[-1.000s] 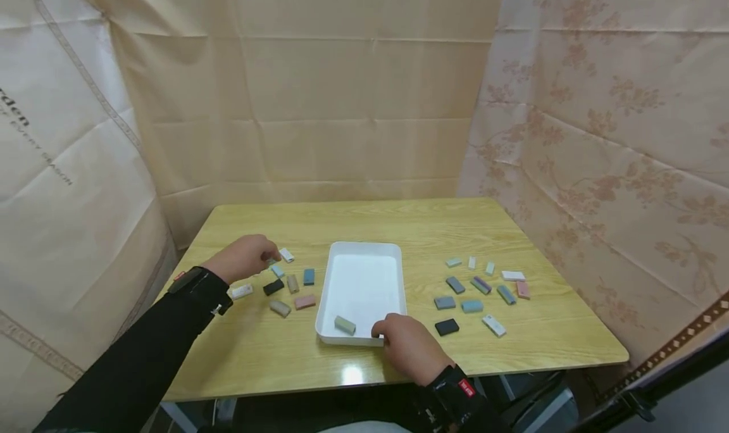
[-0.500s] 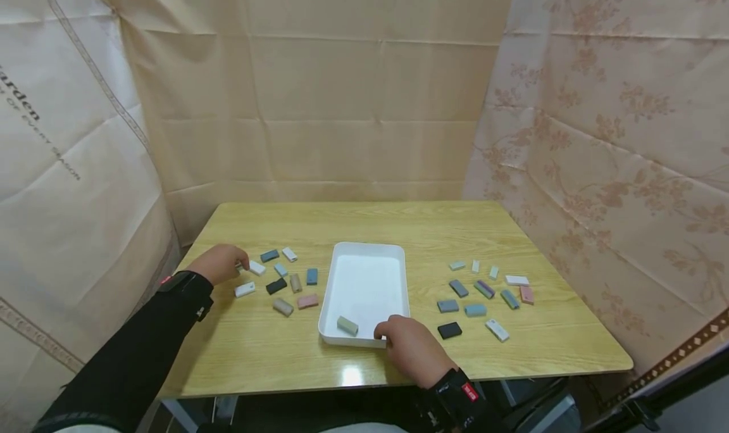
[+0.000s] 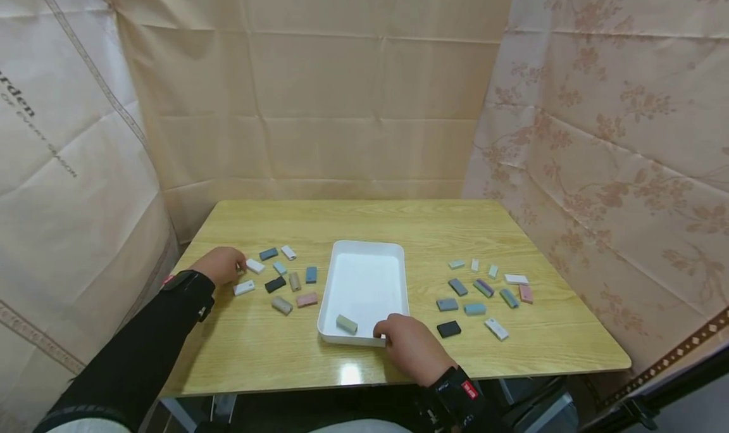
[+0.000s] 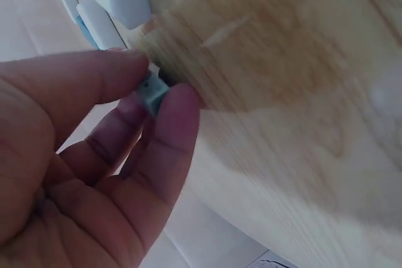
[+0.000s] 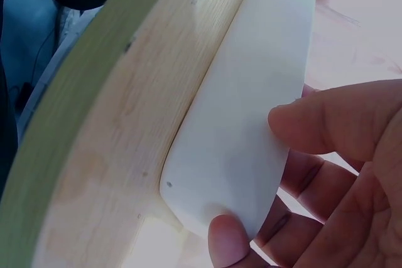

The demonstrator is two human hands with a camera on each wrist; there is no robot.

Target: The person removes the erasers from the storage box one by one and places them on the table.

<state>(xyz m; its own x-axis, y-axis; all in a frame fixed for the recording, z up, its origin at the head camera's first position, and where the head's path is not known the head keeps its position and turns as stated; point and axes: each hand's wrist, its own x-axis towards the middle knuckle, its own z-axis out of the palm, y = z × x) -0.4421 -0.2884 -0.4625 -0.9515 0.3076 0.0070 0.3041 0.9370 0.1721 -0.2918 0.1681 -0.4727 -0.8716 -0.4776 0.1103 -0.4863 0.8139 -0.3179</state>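
Note:
At the left of the table, my left hand (image 3: 221, 266) pinches a small grey-green block (image 4: 152, 92) between thumb and fingertips, close over the wood. White blocks (image 3: 255, 266) lie beside these fingers. My right hand (image 3: 414, 347) grips the near right corner of a shallow white tray (image 3: 320, 319), thumb on its outer wall and fingers over the rim in the right wrist view. Inside the tray, near its front, rests one pale green block (image 3: 346, 324).
Left of the tray lie several loose blocks, including a black one (image 3: 275, 285) and a pink one (image 3: 307, 300). More are scattered on the right, among them another black block (image 3: 448, 329) and a purple-striped one (image 3: 483, 287). The table's front edge (image 3: 273, 390) runs close below the tray.
My left hand has shifted left and slightly toward me, uncovering a blue block and a white block. My right hand and the tray have stayed in place.

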